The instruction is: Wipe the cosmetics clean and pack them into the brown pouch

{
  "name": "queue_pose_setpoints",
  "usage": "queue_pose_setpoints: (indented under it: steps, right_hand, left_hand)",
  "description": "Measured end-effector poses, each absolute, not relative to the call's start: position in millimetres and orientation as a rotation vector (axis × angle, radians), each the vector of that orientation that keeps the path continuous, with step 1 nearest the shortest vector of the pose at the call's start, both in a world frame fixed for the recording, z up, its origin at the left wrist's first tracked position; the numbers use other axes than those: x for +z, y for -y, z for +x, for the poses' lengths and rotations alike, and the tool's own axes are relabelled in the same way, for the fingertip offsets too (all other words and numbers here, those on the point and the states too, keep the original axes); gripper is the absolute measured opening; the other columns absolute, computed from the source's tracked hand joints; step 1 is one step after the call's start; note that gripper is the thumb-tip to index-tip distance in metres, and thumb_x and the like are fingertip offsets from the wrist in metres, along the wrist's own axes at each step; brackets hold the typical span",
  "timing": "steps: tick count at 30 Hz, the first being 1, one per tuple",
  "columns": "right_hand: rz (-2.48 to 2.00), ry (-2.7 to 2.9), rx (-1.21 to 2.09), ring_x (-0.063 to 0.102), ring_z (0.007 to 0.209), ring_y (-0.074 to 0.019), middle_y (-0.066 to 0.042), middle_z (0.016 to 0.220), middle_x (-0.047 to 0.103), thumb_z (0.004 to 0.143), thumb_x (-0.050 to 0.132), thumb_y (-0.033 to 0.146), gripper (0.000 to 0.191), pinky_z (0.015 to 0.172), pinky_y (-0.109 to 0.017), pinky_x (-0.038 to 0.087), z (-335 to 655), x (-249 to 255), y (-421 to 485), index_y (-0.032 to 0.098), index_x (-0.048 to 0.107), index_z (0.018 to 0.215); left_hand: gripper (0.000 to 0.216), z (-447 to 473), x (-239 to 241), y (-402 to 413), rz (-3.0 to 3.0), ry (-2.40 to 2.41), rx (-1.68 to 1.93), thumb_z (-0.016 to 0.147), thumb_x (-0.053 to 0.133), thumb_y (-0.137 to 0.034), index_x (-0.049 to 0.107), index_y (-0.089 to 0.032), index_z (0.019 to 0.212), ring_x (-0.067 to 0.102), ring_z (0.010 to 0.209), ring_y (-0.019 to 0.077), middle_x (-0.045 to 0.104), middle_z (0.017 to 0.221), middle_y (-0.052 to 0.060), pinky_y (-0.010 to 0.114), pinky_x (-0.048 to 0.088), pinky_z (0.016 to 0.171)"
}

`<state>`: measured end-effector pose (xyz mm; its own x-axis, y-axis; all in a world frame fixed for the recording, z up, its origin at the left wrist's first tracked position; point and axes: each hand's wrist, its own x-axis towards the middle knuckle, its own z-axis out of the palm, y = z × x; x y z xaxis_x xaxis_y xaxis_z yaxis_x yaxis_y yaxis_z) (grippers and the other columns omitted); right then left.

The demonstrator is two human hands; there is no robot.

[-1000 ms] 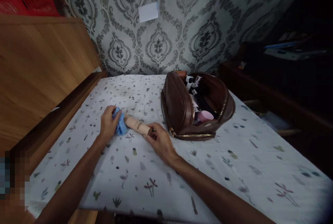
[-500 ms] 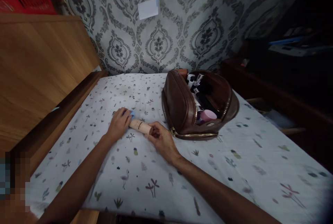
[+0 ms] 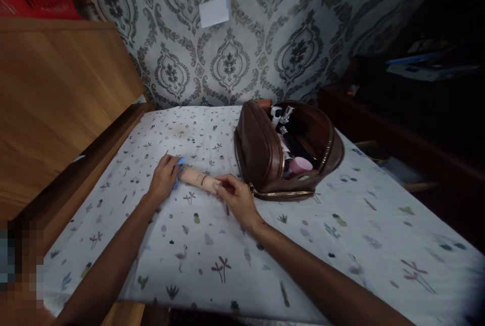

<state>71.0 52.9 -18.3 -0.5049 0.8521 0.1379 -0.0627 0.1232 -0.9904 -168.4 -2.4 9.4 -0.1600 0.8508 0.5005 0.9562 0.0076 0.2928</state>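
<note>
Head view: left hand (image 3: 163, 178), bunched on a blue cloth (image 3: 181, 160), has slid back leftward since half a second ago, baring more of the beige tube (image 3: 199, 179). Right hand (image 3: 238, 199) shifted grip: thumb now over the tube's right end, pinching it, brown cap no longer visible. Tube lies between both hands, cloth at its left end. Probably mid-wipe. Open brown bag (image 3: 261, 146) just beyond right hand.
</note>
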Motion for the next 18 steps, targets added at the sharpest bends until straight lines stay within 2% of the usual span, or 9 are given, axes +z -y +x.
queue_pose_setpoints:
  steps: [5, 8, 13, 18]
  right_hand:
    - [-0.726, 1.657, 1.381, 0.061, 0.070, -0.0157, -0.001, 0.081, 0.067, 0.078, 0.068, 0.033, 0.024, 0.067, -0.029, 0.052, 72, -13, -51, 0.020, 0.064, 0.098]
    - [-0.677, 1.726, 1.300, 0.062, 0.074, -0.0159, -0.002, 0.088, 0.068, 0.077, 0.068, 0.026, 0.028, 0.074, -0.031, 0.054, 73, -10, -49, 0.021, 0.062, 0.103]
    - [-0.704, 1.807, 1.241, 0.062, 0.078, -0.0161, -0.002, 0.094, 0.068, 0.074, 0.067, 0.018, 0.030, 0.076, -0.031, 0.053, 74, -12, -47, 0.022, 0.061, 0.103]
    - [-0.682, 1.904, 1.172, 0.061, 0.075, -0.0139, -0.002, 0.096, 0.067, 0.075, 0.062, 0.011, 0.032, 0.076, -0.030, 0.053, 76, -13, -45, 0.021, 0.062, 0.105]
  left_hand:
    - [0.029, -129, 25, 13, -2.022, 1.829, -0.975, 0.100, 0.040, -0.026, 0.061, -0.021, 0.119, 0.059, 0.105, 0.0228, 0.061, 0.112, 0.010, 0.038, 0.050, 0.094]
    - [0.028, -106, 26, 12, -2.270, 1.579, -0.807, 0.100, 0.043, -0.028, 0.063, -0.021, 0.119, 0.060, 0.105, 0.0240, 0.064, 0.110, 0.011, 0.041, 0.049, 0.094]
    - [0.032, -118, 24, 6, -2.218, 1.672, -0.573, 0.102, 0.037, -0.032, 0.066, -0.019, 0.104, 0.060, 0.093, 0.0239, 0.065, 0.098, 0.010, 0.041, 0.047, 0.088]
    - [0.037, -155, 25, 11, -1.988, 1.943, -0.524, 0.103, 0.032, -0.036, 0.063, -0.020, 0.090, 0.058, 0.084, 0.0228, 0.062, 0.086, 0.008, 0.037, 0.045, 0.082]
